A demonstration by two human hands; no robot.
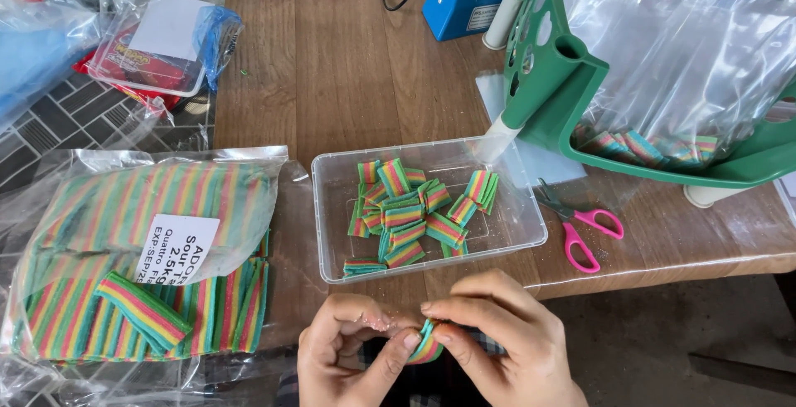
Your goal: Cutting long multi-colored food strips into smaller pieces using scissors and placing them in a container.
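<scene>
The wooden counter carries all items in view. At its right edge stands a green plastic stand holding a large clear bag open; striped candy pieces lie in the bottom of that bag. At the left lies a big clear bag of rainbow-striped sour belts with a white label, and one loose strip rests on top of it. In the centre sits a clear rectangular tub containing folded candy pieces in a loose heap. Pink-handled scissors lie just beside the tub's right side. A blue device stands at the far edge.

Both hands are positioned below the counter's near edge, in front of the tub, with palms turned inward toward each other. The left hand curls its fingers, thumb extended toward the centre. The right hand arches over, fingertips pointing left. Each grip is closed in a pinch on one small folded candy piece, which sits between the two thumbs and forefingers, well clear of the tub.
</scene>
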